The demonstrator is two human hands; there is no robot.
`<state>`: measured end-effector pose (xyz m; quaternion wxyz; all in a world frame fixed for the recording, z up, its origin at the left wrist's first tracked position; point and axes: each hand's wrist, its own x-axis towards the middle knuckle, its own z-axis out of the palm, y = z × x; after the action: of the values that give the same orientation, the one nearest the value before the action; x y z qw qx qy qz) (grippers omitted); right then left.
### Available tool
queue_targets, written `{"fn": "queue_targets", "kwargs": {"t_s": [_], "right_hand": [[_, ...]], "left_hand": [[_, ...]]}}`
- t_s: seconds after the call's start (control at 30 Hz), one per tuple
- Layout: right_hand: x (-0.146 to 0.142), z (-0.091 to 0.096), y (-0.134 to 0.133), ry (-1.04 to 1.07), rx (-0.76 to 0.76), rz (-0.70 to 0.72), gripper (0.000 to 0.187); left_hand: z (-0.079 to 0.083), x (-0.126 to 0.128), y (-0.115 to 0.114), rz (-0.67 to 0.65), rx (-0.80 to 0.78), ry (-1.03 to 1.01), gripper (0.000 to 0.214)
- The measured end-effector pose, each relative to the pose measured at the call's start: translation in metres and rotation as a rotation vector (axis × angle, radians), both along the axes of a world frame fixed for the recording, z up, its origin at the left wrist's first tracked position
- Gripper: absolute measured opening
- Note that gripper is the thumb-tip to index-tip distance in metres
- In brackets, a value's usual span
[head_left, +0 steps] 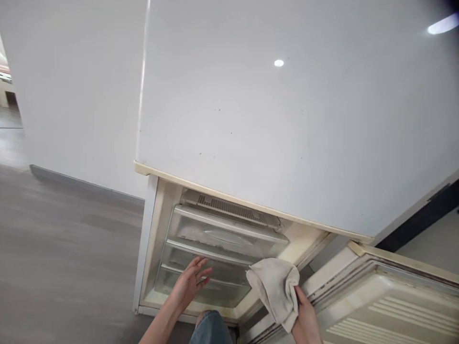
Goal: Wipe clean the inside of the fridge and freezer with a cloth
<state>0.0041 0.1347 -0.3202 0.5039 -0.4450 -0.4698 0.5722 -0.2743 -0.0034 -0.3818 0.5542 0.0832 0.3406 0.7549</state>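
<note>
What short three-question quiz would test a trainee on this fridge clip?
1. True or false: the lower door stands open.
2. Which hand holds the cloth? A) left B) right C) neither
3. What is the left hand reaching toward?

Key:
1. True; it is swung out to the right, while the upper door is shut.
2. B; the right hand grips the cloth from below.
3. The clear drawers in the lower compartment; its fingers are spread at the front of the lowest drawers, and contact cannot be judged.
</note>
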Motion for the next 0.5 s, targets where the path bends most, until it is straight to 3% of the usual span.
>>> {"fn": "queue_targets", "kwargs": {"t_s": [0.13,0.23,0.33,0.5], "right_hand": [[-0.004,0.023,0.005,0.032,-0.258,0.103,0.04],[0.002,0.035,0.006,-0.053,-0.334,0.367,0.035],[0.015,0.034,0.008,-0.17,-0.417,0.59,0.031],[0.032,0.028,0.013,-0.274,-0.432,0.786,0.04]], "left_hand": [[0.005,0.003,-0.005,0.042,-0.083,0.066,0.048],[0.007,0.009,-0.011,0.075,-0.146,0.09,0.048],[0.009,0.015,-0.016,0.101,-0.177,0.147,0.053],[0.009,0.026,-0.016,0.141,-0.232,0.245,0.058]]}}
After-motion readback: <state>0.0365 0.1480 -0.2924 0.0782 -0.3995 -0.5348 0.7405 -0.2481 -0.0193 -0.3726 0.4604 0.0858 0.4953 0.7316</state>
